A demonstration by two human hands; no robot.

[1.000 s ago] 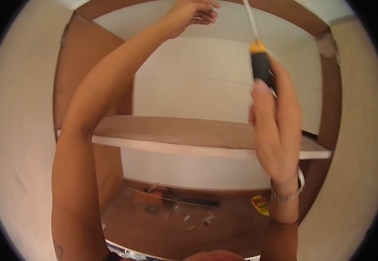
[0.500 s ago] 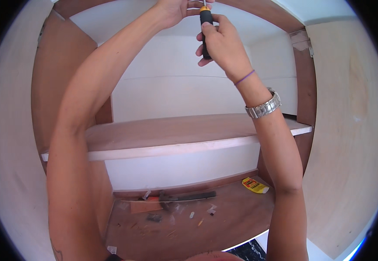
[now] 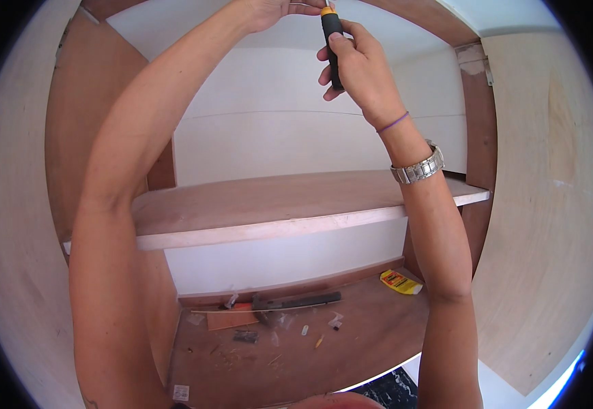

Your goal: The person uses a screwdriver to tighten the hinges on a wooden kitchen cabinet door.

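Raised at the top of the head view, my right hand (image 3: pixel 362 67) is wrapped round the black handle of a screwdriver (image 3: pixel 334 51) with a yellow collar. Its shaft points up and leaves the picture at the upper edge. My left hand (image 3: pixel 266 13) is up beside the screwdriver's upper end, its bent fingers brought together near the shaft. The fingertips are partly cut off by the picture's edge, so whatever they pinch is hidden. Above both hands runs the brown top frame of a cupboard (image 3: pixel 419 20).
A brown shelf (image 3: pixel 276 201) with a pale front edge spans the cupboard below my hands. On the lower board lie a dark-handled hammer-like tool (image 3: pixel 303 300), a yellow packet (image 3: pixel 401 282), a brown wood piece (image 3: pixel 231 320) and small scraps. Open doors flank both sides, including the right door (image 3: pixel 549 204).
My right hand and the screwdriver have shifted slightly right, and the handle leans a little more. My left hand has risen slightly toward the picture's upper edge.
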